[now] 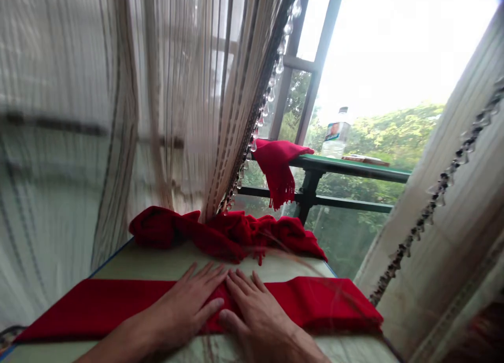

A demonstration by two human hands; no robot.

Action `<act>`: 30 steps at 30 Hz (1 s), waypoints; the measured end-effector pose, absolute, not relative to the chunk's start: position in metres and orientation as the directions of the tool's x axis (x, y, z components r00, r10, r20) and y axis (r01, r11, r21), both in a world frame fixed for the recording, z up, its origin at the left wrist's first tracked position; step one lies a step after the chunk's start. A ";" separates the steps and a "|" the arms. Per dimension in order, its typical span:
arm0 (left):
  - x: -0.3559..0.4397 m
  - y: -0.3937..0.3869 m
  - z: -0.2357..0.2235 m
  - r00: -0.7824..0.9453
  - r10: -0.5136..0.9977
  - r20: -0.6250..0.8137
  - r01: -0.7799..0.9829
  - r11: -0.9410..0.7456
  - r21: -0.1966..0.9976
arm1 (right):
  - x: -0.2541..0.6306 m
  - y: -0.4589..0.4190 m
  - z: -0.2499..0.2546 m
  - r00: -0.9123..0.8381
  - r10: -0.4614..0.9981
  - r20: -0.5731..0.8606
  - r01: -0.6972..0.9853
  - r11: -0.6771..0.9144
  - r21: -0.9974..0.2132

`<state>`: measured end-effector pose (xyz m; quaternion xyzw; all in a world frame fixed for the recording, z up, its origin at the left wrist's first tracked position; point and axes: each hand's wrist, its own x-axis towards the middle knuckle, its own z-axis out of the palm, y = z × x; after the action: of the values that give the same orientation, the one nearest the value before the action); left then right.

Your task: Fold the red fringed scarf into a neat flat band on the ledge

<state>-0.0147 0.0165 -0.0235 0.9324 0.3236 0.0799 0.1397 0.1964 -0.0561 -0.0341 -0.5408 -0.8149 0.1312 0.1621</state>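
A long red cloth (90, 306), folded into a flat strip, lies across a pale table (157, 263) in front of me. My left hand (189, 305) rests flat on its middle with the fingers spread. My right hand (255, 313) lies flat right beside it, fingers stretched out and touching the left hand's fingertips. Neither hand grips anything. Behind the strip a heap of crumpled red cloths (220, 234) sits at the table's far edge.
A beaded, striped curtain (189, 100) hangs over the heap; a second curtain (452, 210) hangs at the right. Outside, a red fringed cloth (277, 168) is draped over a green railing (354, 168), where a plastic bottle (336, 134) stands.
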 end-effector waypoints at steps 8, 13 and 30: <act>-0.022 0.025 -0.043 0.796 0.573 0.195 0.510 -0.808 0.296 | 0.198 -0.059 -0.028 -0.340 0.930 0.141 0.827 0.367 -0.427; -0.016 0.014 -0.020 0.771 0.617 0.154 0.559 -0.773 0.299 | 0.199 -0.057 -0.031 -0.330 0.931 0.158 0.855 0.366 -0.367; -0.018 0.006 -0.012 0.765 0.644 -0.024 0.618 -0.723 0.309 | 0.199 -0.054 -0.037 -0.314 0.946 0.075 0.888 0.321 -0.328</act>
<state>-0.0179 0.0060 -0.0123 0.9271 0.3402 0.0423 0.1512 0.1992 -0.0540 -0.0370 -0.5715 -0.8026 0.1134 0.1277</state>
